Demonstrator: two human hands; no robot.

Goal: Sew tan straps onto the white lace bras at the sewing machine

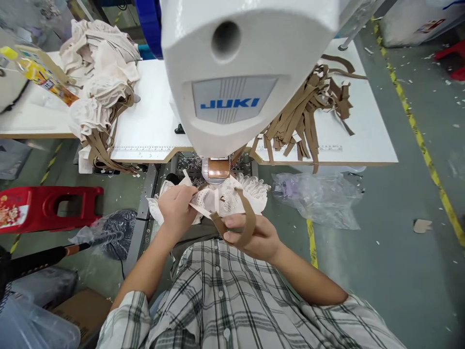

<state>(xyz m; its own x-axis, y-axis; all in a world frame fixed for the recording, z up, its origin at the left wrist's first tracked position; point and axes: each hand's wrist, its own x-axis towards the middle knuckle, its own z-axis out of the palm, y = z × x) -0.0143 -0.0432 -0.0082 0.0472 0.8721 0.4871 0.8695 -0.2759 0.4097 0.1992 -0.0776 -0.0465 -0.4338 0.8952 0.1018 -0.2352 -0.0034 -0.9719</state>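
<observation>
Below the head of a white JUKI sewing machine (240, 58), a cream lace garment piece (227, 196) is spread between my hands. My left hand (178, 206) pinches its left edge, where a pale strip runs across. In my right hand (256, 235), closed fingers grip a brown fabric strap (249, 220) that curves up in a loop toward the lace. The strap's short end lies near the lace's lower edge; whether it is joined there I cannot tell. Frilled lace bunches to the right, just under the machine's copper-coloured front part (218, 168).
Many brown straps (305, 111) lie heaped on the white table (363, 140) at right. Cream garments (105, 72) are piled at left, beside a yellow drink bottle (39, 75). A red stool (51, 208) stands on the floor at left; a plastic bag (319, 198) hangs below the table's right side.
</observation>
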